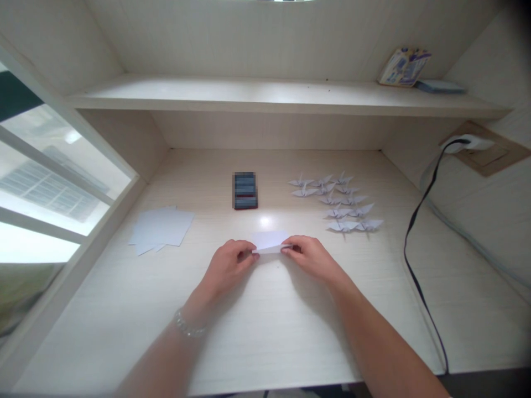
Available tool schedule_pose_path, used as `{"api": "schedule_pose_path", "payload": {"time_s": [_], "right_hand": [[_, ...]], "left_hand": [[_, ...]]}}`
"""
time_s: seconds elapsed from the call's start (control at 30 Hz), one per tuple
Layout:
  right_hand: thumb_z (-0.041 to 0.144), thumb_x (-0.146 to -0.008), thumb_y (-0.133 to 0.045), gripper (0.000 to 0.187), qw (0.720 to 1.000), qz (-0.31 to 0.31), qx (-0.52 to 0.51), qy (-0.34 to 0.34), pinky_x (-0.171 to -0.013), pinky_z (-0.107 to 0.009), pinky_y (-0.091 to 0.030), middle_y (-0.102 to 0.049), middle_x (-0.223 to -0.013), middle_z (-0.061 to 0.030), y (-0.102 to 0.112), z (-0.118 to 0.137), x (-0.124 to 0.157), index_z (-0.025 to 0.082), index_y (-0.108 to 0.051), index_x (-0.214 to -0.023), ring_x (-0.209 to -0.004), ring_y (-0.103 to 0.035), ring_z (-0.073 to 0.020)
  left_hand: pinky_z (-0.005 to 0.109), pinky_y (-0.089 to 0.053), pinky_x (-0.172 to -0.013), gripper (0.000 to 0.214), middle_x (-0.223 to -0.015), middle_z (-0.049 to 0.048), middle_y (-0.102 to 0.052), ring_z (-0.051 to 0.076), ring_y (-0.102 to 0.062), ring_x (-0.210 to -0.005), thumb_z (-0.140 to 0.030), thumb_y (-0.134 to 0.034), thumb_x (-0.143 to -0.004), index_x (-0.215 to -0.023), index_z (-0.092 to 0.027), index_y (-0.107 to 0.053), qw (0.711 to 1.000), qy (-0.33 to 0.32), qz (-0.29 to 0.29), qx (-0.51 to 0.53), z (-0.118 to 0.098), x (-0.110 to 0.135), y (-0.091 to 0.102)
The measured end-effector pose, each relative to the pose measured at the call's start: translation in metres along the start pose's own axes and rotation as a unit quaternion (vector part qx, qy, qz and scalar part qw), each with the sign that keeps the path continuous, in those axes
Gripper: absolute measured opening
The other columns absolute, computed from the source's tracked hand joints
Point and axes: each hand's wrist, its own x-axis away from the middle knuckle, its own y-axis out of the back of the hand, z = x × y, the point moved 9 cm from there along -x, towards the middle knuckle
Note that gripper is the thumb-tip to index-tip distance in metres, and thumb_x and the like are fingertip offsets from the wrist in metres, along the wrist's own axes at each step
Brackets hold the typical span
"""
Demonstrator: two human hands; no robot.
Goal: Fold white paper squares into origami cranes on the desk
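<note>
On pale desk [269,331] under shelf [249,94], left hand [230,262], right hand [309,255] pinch seemingly folded paper [269,241].

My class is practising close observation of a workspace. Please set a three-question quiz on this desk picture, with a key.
1. True or false: the left hand and the right hand both pinch the folded paper.
2. The paper cranes lie: A) left of the hands; B) right of the hands, farther back; C) under the hands.
3. What lies flat on the desk, left of the hands?

Key: 1 true; 2 B; 3 loose paper sheets.
</note>
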Motion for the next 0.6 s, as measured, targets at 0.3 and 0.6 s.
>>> {"api": "schedule_pose_path", "payload": {"time_s": [0.3, 0.6], "right_hand": [[0.036, -0.075, -0.059, 0.03, 0.986, -0.119, -0.019, -0.117, -0.063, -0.026, -0.039, -0.066, -0.074, -0.0017, 0.009, -0.02, 0.0, 0.022, -0.065, -0.101, -0.067, -0.059, -0.0161], [0.039, -0.074, -0.061, 0.035, 0.974, -0.154, 0.001, -0.164, -0.061, -0.026, -0.037, -0.067, -0.075, 0.0007, 0.01, -0.026, 0.003, 0.025, -0.057, -0.105, -0.07, -0.06, -0.0172]], "left_hand": [[0.028, -0.037, -0.059, 0.02, -0.074, 0.0033, -0.066, 0.018, -0.058, -0.065, -0.04, -0.051, -0.081, -0.078, -0.023, -0.06, 0.996, 0.074, -0.048, 0.013, 0.006, -0.007, -0.001], [0.029, -0.039, -0.063, 0.025, -0.081, 0.0019, -0.07, 0.02, -0.062, -0.074, -0.038, -0.048, -0.083, -0.103, -0.024, -0.052, 0.987, 0.144, -0.071, -0.021, 0.012, -0.006, -0.004]]}}
